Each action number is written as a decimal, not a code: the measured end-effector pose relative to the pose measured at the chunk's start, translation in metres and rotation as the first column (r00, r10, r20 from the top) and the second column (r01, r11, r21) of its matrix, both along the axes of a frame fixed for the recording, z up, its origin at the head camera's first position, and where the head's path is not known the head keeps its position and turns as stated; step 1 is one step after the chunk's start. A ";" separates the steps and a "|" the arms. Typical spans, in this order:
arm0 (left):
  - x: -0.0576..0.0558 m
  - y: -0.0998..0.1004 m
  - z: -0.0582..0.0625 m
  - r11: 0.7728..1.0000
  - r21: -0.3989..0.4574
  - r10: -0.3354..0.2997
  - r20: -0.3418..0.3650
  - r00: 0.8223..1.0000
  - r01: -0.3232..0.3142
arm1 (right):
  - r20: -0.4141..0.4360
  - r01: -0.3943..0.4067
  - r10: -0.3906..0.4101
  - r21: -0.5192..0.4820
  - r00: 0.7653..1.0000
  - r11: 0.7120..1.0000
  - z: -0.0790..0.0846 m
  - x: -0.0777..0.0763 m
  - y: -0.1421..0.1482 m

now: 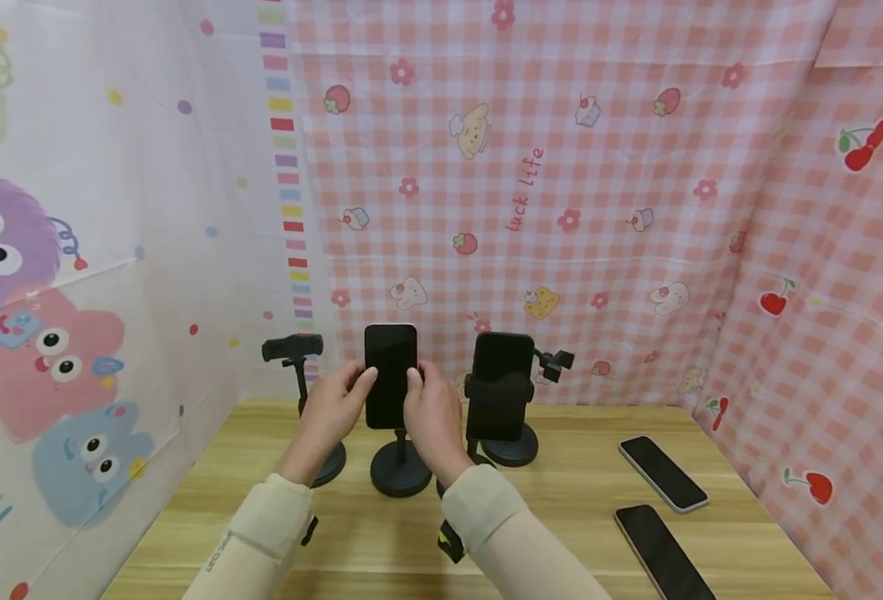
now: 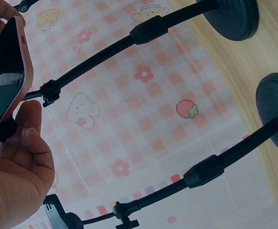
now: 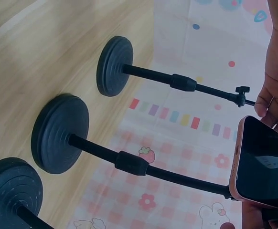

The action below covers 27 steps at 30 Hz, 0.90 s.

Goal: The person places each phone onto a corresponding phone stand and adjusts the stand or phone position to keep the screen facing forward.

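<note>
- Phone point(image 1: 391, 392) at the middle stand's point(image 1: 401, 475) top.
- Left hand point(image 1: 336, 404) pinches the edge on the stand's left, right hand point(image 1: 434, 414) the edge on its right.
- Likely light, stiff, slick and breakable; best held by the long sides.

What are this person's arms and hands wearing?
The left hand and right hand are ungloved. Cream sleeves end in wide cuffs; small dark lettering marks the left one. A dark piece with yellow-green shows beside the right cuff.
</note>
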<state>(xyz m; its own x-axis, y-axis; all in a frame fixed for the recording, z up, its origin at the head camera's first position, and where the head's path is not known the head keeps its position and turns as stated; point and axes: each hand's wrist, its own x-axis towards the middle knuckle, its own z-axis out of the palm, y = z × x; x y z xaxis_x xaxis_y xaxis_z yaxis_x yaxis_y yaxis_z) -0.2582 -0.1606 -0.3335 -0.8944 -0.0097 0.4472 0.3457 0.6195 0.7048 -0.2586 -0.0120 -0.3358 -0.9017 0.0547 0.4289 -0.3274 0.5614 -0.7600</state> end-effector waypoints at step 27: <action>0.001 0.004 -0.013 0.997 0.066 -0.044 -0.011 0.999 0.045 | 0.018 -0.075 0.076 -0.066 0.997 0.995 -0.008 0.004 0.003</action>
<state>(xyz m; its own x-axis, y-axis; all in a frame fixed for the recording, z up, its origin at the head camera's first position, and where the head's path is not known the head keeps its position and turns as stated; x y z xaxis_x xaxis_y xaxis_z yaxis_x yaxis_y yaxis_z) -0.2568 -0.1568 -0.3465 -0.8903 0.0000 0.4553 0.3786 0.5554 0.7404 -0.2549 -0.0095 -0.3437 -0.9130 0.0134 0.4078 -0.3508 0.4845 -0.8014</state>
